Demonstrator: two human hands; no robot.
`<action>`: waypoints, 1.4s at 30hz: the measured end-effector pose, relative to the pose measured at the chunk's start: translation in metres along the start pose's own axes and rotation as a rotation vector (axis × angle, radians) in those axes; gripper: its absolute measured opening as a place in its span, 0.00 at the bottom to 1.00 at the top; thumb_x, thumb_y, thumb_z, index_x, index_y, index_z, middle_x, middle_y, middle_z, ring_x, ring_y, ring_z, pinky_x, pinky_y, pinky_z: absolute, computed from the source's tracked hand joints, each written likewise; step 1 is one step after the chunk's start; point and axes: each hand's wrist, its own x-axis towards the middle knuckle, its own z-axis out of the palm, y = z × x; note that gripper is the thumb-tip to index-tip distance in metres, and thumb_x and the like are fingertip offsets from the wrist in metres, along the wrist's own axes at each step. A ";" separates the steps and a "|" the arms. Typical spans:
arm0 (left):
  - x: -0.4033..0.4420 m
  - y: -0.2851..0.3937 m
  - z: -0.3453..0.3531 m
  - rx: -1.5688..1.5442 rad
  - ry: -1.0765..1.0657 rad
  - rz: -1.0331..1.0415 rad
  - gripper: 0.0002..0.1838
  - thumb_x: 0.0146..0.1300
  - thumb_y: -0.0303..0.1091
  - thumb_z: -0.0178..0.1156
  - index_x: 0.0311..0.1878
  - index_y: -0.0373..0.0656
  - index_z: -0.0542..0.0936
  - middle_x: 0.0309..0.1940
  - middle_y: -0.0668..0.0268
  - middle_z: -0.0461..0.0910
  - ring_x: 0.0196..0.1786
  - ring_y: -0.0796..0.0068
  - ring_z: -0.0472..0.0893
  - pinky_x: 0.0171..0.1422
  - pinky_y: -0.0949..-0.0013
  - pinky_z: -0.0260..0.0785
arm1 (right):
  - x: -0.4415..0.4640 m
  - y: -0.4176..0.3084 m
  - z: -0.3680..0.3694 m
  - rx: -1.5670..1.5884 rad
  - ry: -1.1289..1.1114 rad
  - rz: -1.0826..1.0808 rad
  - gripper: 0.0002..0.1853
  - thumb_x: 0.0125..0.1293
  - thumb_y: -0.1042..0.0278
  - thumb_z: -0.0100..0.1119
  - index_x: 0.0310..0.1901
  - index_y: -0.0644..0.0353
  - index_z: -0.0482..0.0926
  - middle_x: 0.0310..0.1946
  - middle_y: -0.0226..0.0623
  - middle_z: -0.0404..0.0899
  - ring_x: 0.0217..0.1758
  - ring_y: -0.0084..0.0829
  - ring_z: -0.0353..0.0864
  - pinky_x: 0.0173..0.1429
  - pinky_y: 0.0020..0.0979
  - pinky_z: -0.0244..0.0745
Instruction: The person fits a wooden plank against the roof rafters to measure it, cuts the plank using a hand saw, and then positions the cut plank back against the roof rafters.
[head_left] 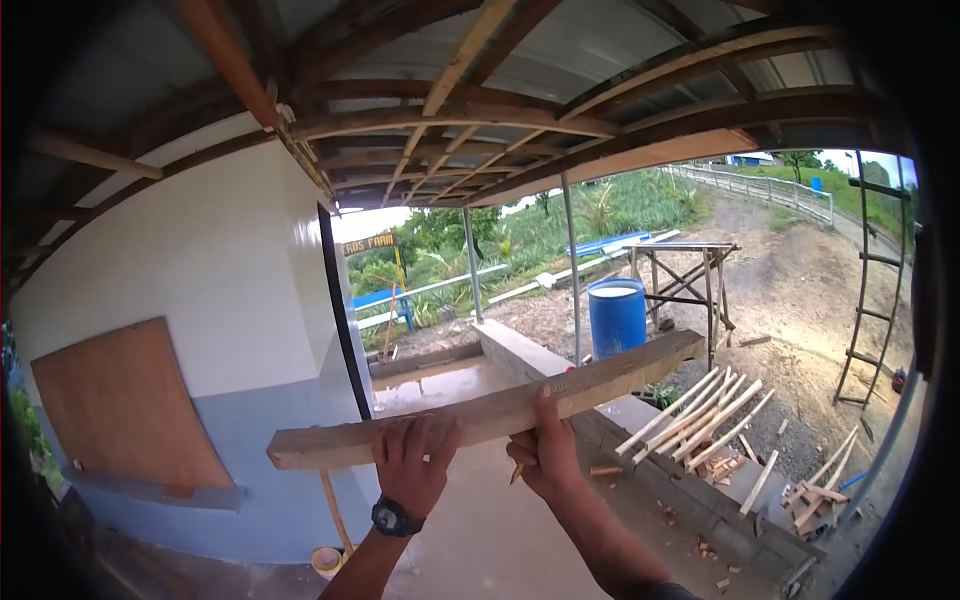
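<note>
A long wooden beam [620, 385] lies across the view at chest height, rising to the right. My left hand [410, 465], with a dark watch [392, 517] on its wrist, has its fingers bent against the beam's near side, left of the middle. Just right of it, my right hand [545, 450] is closed, with one digit pressed up against the beam's face. A short pencil [516, 473] pokes out from the curled fingers of that hand. What supports the beam from behind is hidden.
Thin wooden strips [690, 420] lie by a low block wall [640, 440] at right. Beyond stand a blue drum [617, 318] and a wooden trestle [690, 250]. A ladder [872, 290] leans far right. Rafters [460, 120] run overhead; a bucket [326, 560] sits below left.
</note>
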 end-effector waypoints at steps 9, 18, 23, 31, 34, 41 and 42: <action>0.295 -0.176 0.007 0.083 0.231 0.248 0.31 0.61 0.31 0.63 0.70 0.58 0.76 0.50 0.63 0.78 0.55 0.61 0.76 0.63 0.50 0.66 | 0.178 -0.133 0.190 -0.042 -0.280 -0.327 0.15 0.75 0.49 0.58 0.45 0.53 0.73 0.34 0.28 0.77 0.14 0.13 0.52 0.15 0.19 0.46; 0.508 -0.261 -0.011 0.262 0.562 0.320 0.31 0.57 0.35 0.70 0.66 0.54 0.75 0.61 0.59 0.72 0.64 0.53 0.70 0.68 0.44 0.64 | 0.274 -0.227 0.367 0.090 -0.407 -0.684 0.20 0.76 0.46 0.57 0.51 0.56 0.74 0.24 0.26 0.69 0.14 0.12 0.48 0.14 0.19 0.43; 0.533 -0.251 0.000 -0.422 0.864 -0.200 0.25 0.60 0.37 0.74 0.54 0.40 0.71 0.54 0.52 0.72 0.58 0.58 0.75 0.55 0.57 0.75 | 0.286 -0.252 0.423 0.203 -0.415 -0.717 0.17 0.75 0.49 0.59 0.47 0.55 0.74 0.19 0.21 0.58 0.15 0.14 0.48 0.17 0.21 0.43; 0.594 -0.252 -0.008 -1.479 0.445 -0.584 0.23 0.66 0.37 0.68 0.58 0.38 0.72 0.44 0.61 0.80 0.44 0.66 0.82 0.50 0.64 0.80 | 0.303 -0.269 0.458 0.282 -0.399 -0.705 0.14 0.74 0.53 0.61 0.45 0.54 0.74 0.19 0.20 0.58 0.17 0.15 0.52 0.20 0.21 0.47; 0.583 -0.251 -0.007 -1.039 0.494 -0.418 0.18 0.67 0.36 0.66 0.54 0.37 0.75 0.40 0.60 0.82 0.42 0.68 0.82 0.48 0.65 0.78 | 0.316 -0.278 0.466 0.308 -0.462 -0.740 0.14 0.74 0.53 0.61 0.49 0.52 0.72 0.28 0.24 0.68 0.21 0.16 0.56 0.21 0.20 0.52; 0.630 -0.223 -0.098 0.053 0.431 0.258 0.22 0.67 0.47 0.62 0.53 0.38 0.83 0.49 0.56 0.84 0.53 0.57 0.83 0.55 0.54 0.75 | 0.321 -0.290 0.476 0.354 -0.453 -0.647 0.14 0.72 0.55 0.64 0.47 0.55 0.76 0.26 0.23 0.67 0.21 0.17 0.58 0.24 0.22 0.55; 0.649 -0.228 -0.101 0.064 0.411 0.270 0.24 0.69 0.51 0.58 0.50 0.37 0.84 0.46 0.51 0.85 0.52 0.51 0.83 0.56 0.51 0.75 | 0.325 -0.291 0.477 0.357 -0.494 -0.668 0.14 0.71 0.55 0.64 0.48 0.55 0.76 0.26 0.24 0.68 0.21 0.17 0.59 0.24 0.22 0.56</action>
